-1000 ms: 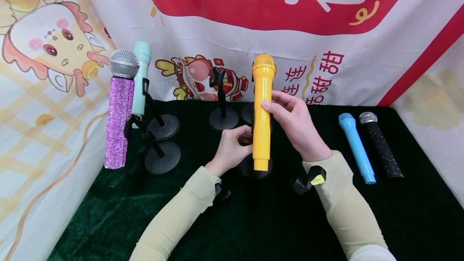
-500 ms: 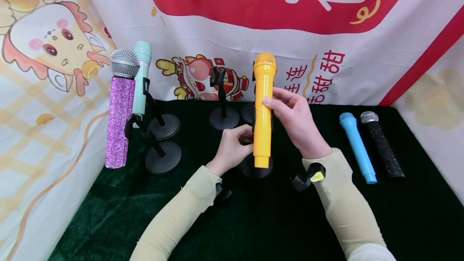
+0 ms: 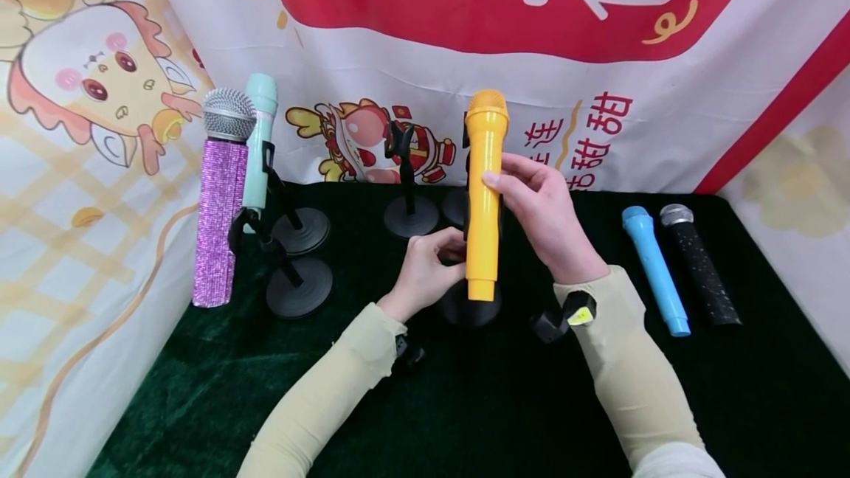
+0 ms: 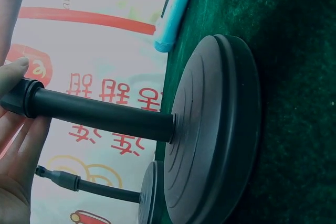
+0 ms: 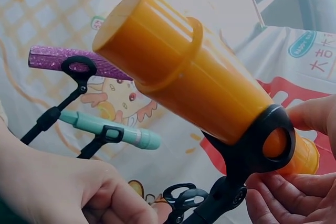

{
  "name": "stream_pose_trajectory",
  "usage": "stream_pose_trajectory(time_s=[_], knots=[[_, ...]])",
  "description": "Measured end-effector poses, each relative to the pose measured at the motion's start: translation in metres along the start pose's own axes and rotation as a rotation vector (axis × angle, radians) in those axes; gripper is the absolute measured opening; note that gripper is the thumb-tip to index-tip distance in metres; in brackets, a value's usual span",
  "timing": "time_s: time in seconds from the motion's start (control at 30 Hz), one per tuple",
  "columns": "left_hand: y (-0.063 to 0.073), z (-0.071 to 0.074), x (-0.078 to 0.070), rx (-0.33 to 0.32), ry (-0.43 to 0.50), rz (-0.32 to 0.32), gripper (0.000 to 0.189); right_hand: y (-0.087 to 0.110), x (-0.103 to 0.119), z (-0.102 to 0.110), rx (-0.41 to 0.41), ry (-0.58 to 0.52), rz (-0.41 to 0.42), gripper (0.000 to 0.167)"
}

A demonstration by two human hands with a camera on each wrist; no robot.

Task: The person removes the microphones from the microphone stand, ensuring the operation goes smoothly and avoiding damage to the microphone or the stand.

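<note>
A yellow microphone [image 3: 483, 234] is pinched between the thumb and fingers of my right hand [image 3: 543, 216], above the dark cloth. In the right wrist view, the black clip [image 5: 257, 142] of a stand wraps round the microphone's body. My left hand [image 3: 425, 271] grips the upper part of that stand, below the clip. Its straight pole [image 4: 105, 114] and round base [image 4: 205, 129] show in the left wrist view, the base resting on the cloth. From the head, the microphone covers most of the clip and pole.
At left, a purple glittery microphone [image 3: 218, 223] and a mint one [image 3: 257, 146] sit in stands. An unfilled stand [image 3: 408, 190] is behind; another base [image 3: 454, 206] is partly hidden. Light-blue [image 3: 656, 271] and black [image 3: 700, 264] microphones lie at right. A printed banner [image 3: 398, 65] hangs behind.
The yellow microphone has slid a little upward and away from me, my right hand moving along with it. My left hand has kept its place on the stand.
</note>
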State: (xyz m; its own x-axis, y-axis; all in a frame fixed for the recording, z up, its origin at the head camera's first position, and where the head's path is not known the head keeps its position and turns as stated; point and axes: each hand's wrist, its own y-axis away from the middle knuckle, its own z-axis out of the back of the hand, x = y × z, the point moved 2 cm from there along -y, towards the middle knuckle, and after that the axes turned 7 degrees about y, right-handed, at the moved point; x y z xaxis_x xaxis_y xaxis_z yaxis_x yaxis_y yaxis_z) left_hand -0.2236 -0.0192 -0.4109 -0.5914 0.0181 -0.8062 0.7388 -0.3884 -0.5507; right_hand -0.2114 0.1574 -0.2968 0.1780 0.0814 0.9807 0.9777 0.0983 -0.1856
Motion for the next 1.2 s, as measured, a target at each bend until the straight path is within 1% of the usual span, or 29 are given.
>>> stream_pose_trajectory(time_s=[0.37,0.6,0.87,1.03,1.2], knots=[[0.000,0.000,0.000,-0.002,-0.004,0.010,0.026,-0.006,0.002,0.002,-0.005,-0.009,-0.006,0.045],[0.000,0.000,0.001,-0.002,-0.008,0.018,0.026,-0.011,0.003,0.002,0.000,-0.021,0.013,0.044],[0.000,-0.001,0.001,-0.003,0.006,0.003,0.025,-0.016,0.006,0.003,-0.017,-0.013,0.006,0.046],[-0.001,0.000,0.001,-0.001,-0.007,-0.009,0.025,-0.019,0.008,0.003,-0.029,-0.020,0.010,0.045],[0.000,0.000,0.002,0.003,-0.011,-0.008,0.025,-0.022,0.007,0.003,-0.033,-0.024,0.022,0.044]])
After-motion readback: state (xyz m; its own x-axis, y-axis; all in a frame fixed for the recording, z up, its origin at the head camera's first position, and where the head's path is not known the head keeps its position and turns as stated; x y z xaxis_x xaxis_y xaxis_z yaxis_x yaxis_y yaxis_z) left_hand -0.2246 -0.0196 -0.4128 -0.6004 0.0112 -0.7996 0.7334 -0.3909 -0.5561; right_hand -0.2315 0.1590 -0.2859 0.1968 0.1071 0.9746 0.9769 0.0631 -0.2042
